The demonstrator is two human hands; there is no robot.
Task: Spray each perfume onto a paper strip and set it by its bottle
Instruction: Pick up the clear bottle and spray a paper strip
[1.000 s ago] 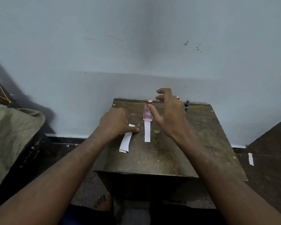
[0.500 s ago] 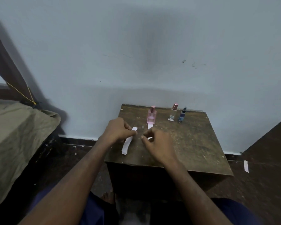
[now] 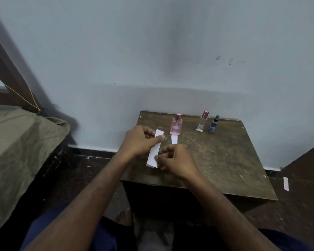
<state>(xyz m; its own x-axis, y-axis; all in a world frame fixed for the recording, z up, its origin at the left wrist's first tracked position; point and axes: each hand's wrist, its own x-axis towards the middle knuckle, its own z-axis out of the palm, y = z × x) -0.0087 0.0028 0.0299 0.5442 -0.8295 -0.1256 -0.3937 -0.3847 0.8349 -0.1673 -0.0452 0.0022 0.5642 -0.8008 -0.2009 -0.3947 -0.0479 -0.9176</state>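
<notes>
**Both hands on a stack of paper strips**

Small dark wooden table (image 3: 225, 160) against a pale blue wall (image 3: 152, 51), seen from above.

Along the table's far edge, 3 upright perfume bottles: pink bottle (image 3: 176, 126) with a rose cap toward the middle of that edge, clear bottle (image 3: 202, 122) with a rose cap further right, blue bottle (image 3: 213, 124) with a dark cap just beside the clear one, nearer the far right corner.

Flat on the table, 1 single paper strip (image 3: 174, 139), its far end touching the base of the pink bottle, its near end hidden behind the right hand.

Near the table's left edge, a stack of paper strips (image 3: 154, 153), white, lying lengthwise from far to near; count in the stack not readable.

Left hand (image 3: 140, 140): fingers curled, thumb pressed across the stack's far end, pinching it there.

Right hand (image 3: 174, 161): fingers curled at the stack's near end, fingertips pinching the strip's right edge.

Whether the stack rests on the table or sits lifted just above it: cannot tell.

Off the table: 1 loose white strip (image 3: 286, 183) on the dark floor (image 3: 301, 196) to the right; an olive cloth (image 3: 22, 151) draped over something at the left; a dark wooden beam (image 3: 9, 69) leaning behind the cloth, with a yellow cord (image 3: 24, 98) tied to it.
</notes>
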